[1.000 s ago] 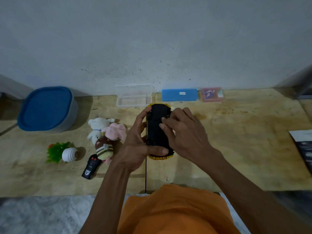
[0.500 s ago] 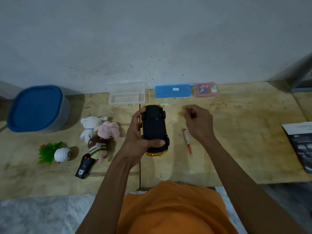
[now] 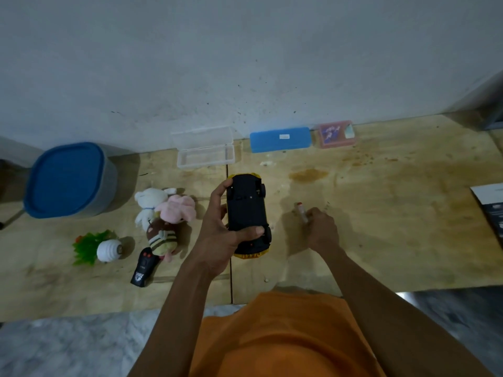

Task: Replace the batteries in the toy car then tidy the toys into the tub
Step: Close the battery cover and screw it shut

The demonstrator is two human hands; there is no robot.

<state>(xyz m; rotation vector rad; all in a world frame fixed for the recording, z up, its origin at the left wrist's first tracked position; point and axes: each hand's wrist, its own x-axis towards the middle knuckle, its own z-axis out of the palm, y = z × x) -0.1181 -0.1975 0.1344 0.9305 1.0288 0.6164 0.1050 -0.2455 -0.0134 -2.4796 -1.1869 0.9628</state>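
Left hand (image 3: 217, 235) grips the toy car (image 3: 249, 216) upside down, black underside up, yellow body showing at both ends; thumb lies across the near part of the underside, fingers wrap the left side. Car is held above the middle of the table (image 3: 381, 227), over the seam between the two wooden boards. Right hand (image 3: 321, 229) is down on the table just right of the car, fingers curled round a small screwdriver (image 3: 301, 213) whose red-and-white end sticks out toward the wall.

Tub (image 3: 70, 180) with blue lid on, far left corner of the table. Clear plastic case (image 3: 205, 151) lies open at the far edge by the wall, blue case (image 3: 280, 139) right of it, pink box (image 3: 336, 134) further right, all along the far edge. Left of the car: white plush (image 3: 151, 202), pink plush (image 3: 178, 209) and brown striped plush (image 3: 163, 238) bunched together, touching. Black remote control (image 3: 143, 268) just nearer than the plushes, toward the near edge. Green plastic plant in white pot (image 3: 99, 247) lies tipped on its side, left of the remote. Printed paper (image 3: 490, 208) at the right edge. Orange shirt (image 3: 285, 338) at the bottom of the view.
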